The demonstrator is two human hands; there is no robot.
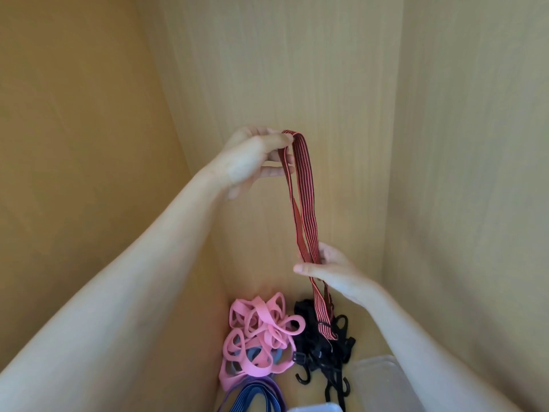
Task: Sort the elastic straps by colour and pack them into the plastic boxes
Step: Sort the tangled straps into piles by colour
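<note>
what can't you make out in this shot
All in the head view:
- Clear box: cut off by the bottom edge; its contents cannot be told.
- Second box: only a sliver of rim shows above the bottom edge.
- Blue straps: cut off by the bottom edge; count unknown.
- Grey-blue straps: mostly buried under the pink straps.
- Red strap: its tip is lost against the black straps.

Folded strap [306, 203] is hanging between left hand [252, 162] above, right hand [332, 272] below; looped bands [261, 331] are lying left of hooked straps [315, 352]; plastic box [380, 376] rightmost.
</note>
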